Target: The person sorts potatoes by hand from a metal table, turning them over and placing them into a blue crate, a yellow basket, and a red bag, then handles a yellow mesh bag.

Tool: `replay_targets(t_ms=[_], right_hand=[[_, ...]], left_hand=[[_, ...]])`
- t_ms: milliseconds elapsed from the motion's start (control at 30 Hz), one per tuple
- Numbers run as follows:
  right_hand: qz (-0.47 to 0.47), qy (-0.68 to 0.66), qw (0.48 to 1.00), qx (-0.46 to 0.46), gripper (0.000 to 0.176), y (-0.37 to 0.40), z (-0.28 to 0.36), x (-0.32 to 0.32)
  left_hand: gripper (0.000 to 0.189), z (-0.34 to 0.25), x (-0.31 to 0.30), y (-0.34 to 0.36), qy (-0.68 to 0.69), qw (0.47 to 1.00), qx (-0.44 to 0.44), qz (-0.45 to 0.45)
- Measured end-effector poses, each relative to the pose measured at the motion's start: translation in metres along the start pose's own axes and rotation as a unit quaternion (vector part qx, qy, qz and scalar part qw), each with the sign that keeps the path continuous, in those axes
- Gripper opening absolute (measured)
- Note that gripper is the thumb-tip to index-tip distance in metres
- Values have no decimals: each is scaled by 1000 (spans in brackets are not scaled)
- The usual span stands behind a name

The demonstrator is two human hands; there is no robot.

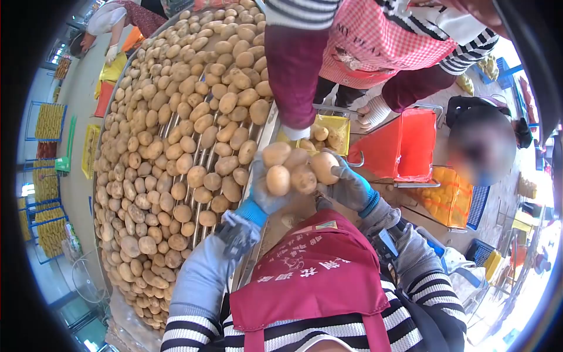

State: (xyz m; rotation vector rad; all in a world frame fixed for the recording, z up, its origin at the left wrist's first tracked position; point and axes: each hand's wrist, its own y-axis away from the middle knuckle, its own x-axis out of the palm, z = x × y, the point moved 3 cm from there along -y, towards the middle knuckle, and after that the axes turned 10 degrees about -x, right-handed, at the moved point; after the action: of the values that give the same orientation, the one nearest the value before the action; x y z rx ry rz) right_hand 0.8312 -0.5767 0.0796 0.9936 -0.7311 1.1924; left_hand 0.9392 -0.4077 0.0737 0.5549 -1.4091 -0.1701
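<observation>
The roller conveyor [265, 136] is heaped with loose potatoes [176, 105]. Just off its right edge, about midway along, both gloved hands press a cluster of potatoes [296, 170] between them. The left hand [263, 196] cups it from below, fingers curled closed round it; the right hand [347, 186] closes on it from the opposite side. Holding it well likely calls for even inward pressure, palms under the lowest ones. Long axes are mixed: the potato by the left palm points away from the person, the topmost lies crosswise.
</observation>
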Motion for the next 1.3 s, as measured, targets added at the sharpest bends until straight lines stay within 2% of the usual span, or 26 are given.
replay_targets(t_ms=[100,133,233,333,467,600,700,767,833,867,933,1033,1067,1100,1167,1233,1300], right_hand=[[-26,14,999,21,68,-7,8,-24],[-24,13,999,23,68,-5,10,-26],[-7,23,999,43,67,-6,17,-19],[30,46,994,91,66,-25,13,-13],[82,113,978,154,66,-51,2,34],[129,127,964,195,66,-87,-44,79],[178,177,950,186,65,-117,-91,96],[183,210,941,191,66,-144,-136,100],[201,219,936,191,66,-156,-167,122],[191,236,932,200,66,-157,-174,140],[164,268,924,217,67,-151,-184,175],[215,383,880,180,63,-171,-216,173],[295,420,854,82,55,-185,-241,150],[319,450,830,85,53,-179,-238,151],[361,504,778,101,51,-151,-218,142],[401,551,723,120,48,-117,-190,133],[305,565,742,194,49,-84,-160,95]], left_hand=[[85,2,1,-19,20,996,-45,71],[84,8,3,-20,79,996,-36,-10],[84,12,2,-11,45,999,-13,-14],[86,9,-1,4,28,998,50,1],[88,0,1,49,-18,989,144,5],[90,-15,12,105,-76,966,246,4],[92,-29,2,148,-116,938,325,-11],[90,-52,-28,170,-109,921,373,-31],[82,-58,-7,199,-317,806,451,-215],[79,-59,1,208,-176,873,427,-157],[82,-71,-7,228,-51,913,400,-58],[74,-121,-91,248,-22,911,394,-124],[74,-133,-104,250,-13,910,388,-146],[73,-140,-107,252,-50,864,435,-248],[73,-146,-112,252,-120,733,505,-441],[74,-143,-115,239,-122,696,520,-479],[75,-136,-111,227,-140,639,525,-545]])
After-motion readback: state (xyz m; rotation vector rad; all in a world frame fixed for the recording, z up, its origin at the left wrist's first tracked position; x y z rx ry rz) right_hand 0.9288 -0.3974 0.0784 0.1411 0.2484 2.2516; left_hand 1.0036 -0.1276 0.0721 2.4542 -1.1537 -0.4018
